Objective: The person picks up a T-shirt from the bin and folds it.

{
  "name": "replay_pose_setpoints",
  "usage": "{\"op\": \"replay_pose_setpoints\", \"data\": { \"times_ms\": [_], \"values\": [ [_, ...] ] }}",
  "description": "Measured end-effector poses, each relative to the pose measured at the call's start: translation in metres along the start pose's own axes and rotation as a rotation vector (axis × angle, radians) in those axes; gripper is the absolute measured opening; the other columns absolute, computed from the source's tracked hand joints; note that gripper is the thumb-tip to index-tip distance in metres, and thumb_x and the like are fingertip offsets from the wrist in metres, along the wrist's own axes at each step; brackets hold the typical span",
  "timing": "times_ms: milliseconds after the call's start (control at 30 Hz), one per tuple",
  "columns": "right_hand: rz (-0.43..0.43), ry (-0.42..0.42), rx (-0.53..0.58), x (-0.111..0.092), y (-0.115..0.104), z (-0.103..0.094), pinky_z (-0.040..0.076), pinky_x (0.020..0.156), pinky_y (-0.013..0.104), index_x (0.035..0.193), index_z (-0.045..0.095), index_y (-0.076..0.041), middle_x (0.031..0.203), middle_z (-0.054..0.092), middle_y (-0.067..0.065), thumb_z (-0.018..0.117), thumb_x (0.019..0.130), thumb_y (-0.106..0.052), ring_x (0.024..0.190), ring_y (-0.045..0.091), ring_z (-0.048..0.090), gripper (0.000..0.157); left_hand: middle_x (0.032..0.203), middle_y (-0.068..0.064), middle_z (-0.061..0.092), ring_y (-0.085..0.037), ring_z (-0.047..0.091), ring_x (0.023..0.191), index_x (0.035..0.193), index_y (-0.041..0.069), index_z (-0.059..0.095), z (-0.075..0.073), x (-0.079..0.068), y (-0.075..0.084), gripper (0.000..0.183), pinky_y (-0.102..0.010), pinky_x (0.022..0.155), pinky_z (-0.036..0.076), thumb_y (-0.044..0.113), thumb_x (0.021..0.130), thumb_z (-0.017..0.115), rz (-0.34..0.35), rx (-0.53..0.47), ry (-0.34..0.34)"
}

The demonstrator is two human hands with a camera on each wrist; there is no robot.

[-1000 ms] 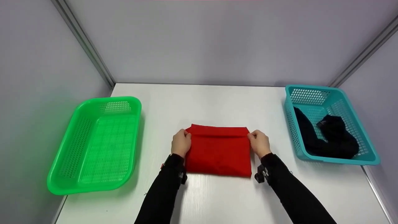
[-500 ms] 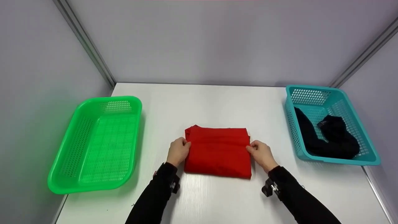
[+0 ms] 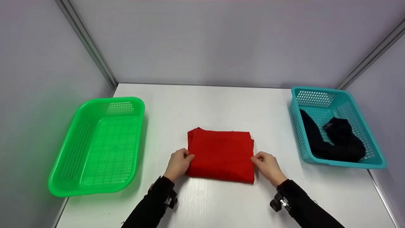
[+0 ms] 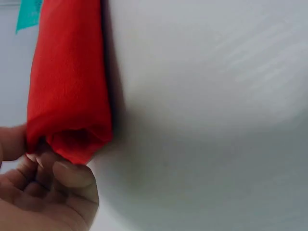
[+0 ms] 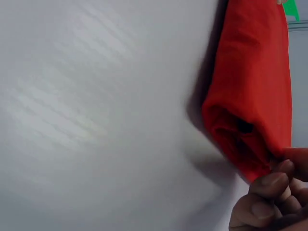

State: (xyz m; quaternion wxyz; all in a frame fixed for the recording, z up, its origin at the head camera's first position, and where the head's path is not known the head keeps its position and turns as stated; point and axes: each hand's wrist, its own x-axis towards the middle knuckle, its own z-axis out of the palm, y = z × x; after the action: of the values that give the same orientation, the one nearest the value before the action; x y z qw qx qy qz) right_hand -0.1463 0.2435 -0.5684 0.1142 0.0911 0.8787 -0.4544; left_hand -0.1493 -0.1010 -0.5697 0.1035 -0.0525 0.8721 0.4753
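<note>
A folded red cloth lies flat on the white table between both hands. My left hand pinches its left side between thumb and fingers. On the opposite side, my right hand pinches the right edge. In the left wrist view, the left hand grips the upper layer of the cloth, whose end forms an open fold. Several loose layers show at the other end of the cloth in the right wrist view, with the right hand holding the top layer.
An empty green basket stands at the left of the white table. At the right, a teal basket contains a crumpled black cloth. Pale panels enclose the back and sides.
Both hands have moved toward the near side along the cloth's edges. The cloth's upper flap has come down over it, and the crease line near the top is gone.
</note>
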Motion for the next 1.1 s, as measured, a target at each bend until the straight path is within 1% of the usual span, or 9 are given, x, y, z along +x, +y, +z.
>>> {"op": "replay_pose_setpoints", "data": {
  "times_ms": [100, 200, 300, 500, 633, 733, 833, 1000, 1100],
  "values": [
    [0.026, -0.017, 0.021, -0.004, 0.002, -0.002, 0.038, 0.057, 0.026, 0.095, 0.067, -0.004, 0.07, 0.052, 0.0, 0.065, 0.101, -0.019, 0.066, 0.015, 0.047, 0.017, 0.075, -0.003, 0.052, -0.018, 0.048, 0.071, 0.085, 0.007, 0.058, -0.001, -0.004, -0.004, 0.023, -0.031, 0.064, 0.04, 0.02, 0.102, 0.068, -0.036, -0.018, 0.0],
    [0.076, -0.081, 0.094, -0.013, 0.003, -0.002, 0.035, 0.053, 0.025, 0.097, 0.066, -0.004, 0.066, 0.05, -0.001, 0.068, 0.101, -0.026, 0.058, 0.013, 0.044, 0.022, 0.073, -0.001, 0.05, -0.016, 0.048, 0.069, 0.084, 0.008, 0.057, -0.003, -0.011, -0.006, 0.026, -0.029, 0.062, 0.039, 0.026, 0.101, 0.067, -0.033, -0.041, -0.027],
    [0.085, -0.123, 0.118, -0.022, 0.003, -0.002, 0.033, 0.051, 0.025, 0.096, 0.066, -0.005, 0.062, 0.048, -0.001, 0.069, 0.1, -0.024, 0.055, 0.013, 0.041, 0.02, 0.071, 0.0, 0.05, -0.015, 0.048, 0.066, 0.082, 0.008, 0.057, -0.006, -0.018, -0.008, 0.024, -0.029, 0.062, 0.04, 0.022, 0.098, 0.069, -0.015, -0.038, -0.058],
    [0.086, -0.113, 0.103, -0.031, 0.006, -0.003, 0.033, 0.049, 0.024, 0.094, 0.065, -0.005, 0.062, 0.05, -0.001, 0.067, 0.1, -0.017, 0.054, 0.011, 0.042, 0.013, 0.066, 0.002, 0.053, -0.011, 0.05, 0.059, 0.084, 0.006, 0.061, -0.008, -0.029, -0.013, 0.017, -0.026, 0.058, 0.041, 0.013, 0.097, 0.07, -0.002, -0.037, -0.067],
    [0.134, -0.225, 0.182, -0.04, 0.009, -0.004, 0.028, 0.045, 0.022, 0.1, 0.063, -0.005, 0.061, 0.051, -0.001, 0.07, 0.099, -0.028, 0.049, 0.01, 0.039, 0.024, 0.061, 0.003, 0.052, -0.01, 0.045, 0.049, 0.094, 0.005, 0.064, -0.007, -0.038, -0.016, 0.013, -0.023, 0.048, 0.038, 0.017, 0.098, 0.068, -0.055, -0.129, -0.117],
    [0.151, -0.319, 0.206, -0.047, 0.012, -0.005, 0.026, 0.043, 0.022, 0.1, 0.059, -0.005, 0.058, 0.048, -0.002, 0.072, 0.097, -0.026, 0.045, 0.009, 0.036, 0.025, 0.057, 0.002, 0.051, -0.008, 0.042, 0.042, 0.097, 0.004, 0.061, -0.005, -0.045, -0.019, 0.01, -0.022, 0.041, 0.038, 0.014, 0.099, 0.066, -0.084, -0.196, -0.165],
    [0.062, -0.321, 0.084, -0.05, 0.018, -0.003, 0.027, 0.043, 0.022, 0.094, 0.059, -0.005, 0.056, 0.045, -0.004, 0.071, 0.094, -0.015, 0.045, 0.008, 0.036, 0.015, 0.061, 0.003, 0.05, -0.009, 0.044, 0.047, 0.091, 0.005, 0.058, -0.003, -0.051, -0.025, 0.01, -0.023, 0.045, 0.038, 0.005, 0.097, 0.065, -0.004, -0.082, -0.171],
    [-0.136, -0.152, -0.244, -0.048, 0.028, -0.001, 0.035, 0.055, 0.024, 0.082, 0.064, -0.008, 0.059, 0.046, -0.006, 0.072, 0.087, -0.004, 0.056, 0.01, 0.043, 0.011, 0.07, 0.003, 0.049, -0.013, 0.044, 0.064, 0.079, 0.009, 0.052, 0.001, -0.055, -0.031, 0.023, -0.03, 0.059, 0.036, 0.0, 0.092, 0.069, 0.135, 0.201, -0.135],
    [-0.122, -0.159, -0.243, -0.048, 0.03, -0.002, 0.035, 0.055, 0.025, 0.08, 0.065, -0.008, 0.06, 0.047, -0.006, 0.073, 0.086, -0.004, 0.057, 0.011, 0.043, 0.011, 0.069, 0.002, 0.05, -0.015, 0.045, 0.064, 0.078, 0.01, 0.052, 0.001, -0.055, -0.032, 0.024, -0.031, 0.059, 0.036, 0.0, 0.092, 0.069, 0.138, 0.215, -0.163]
  ]
}}
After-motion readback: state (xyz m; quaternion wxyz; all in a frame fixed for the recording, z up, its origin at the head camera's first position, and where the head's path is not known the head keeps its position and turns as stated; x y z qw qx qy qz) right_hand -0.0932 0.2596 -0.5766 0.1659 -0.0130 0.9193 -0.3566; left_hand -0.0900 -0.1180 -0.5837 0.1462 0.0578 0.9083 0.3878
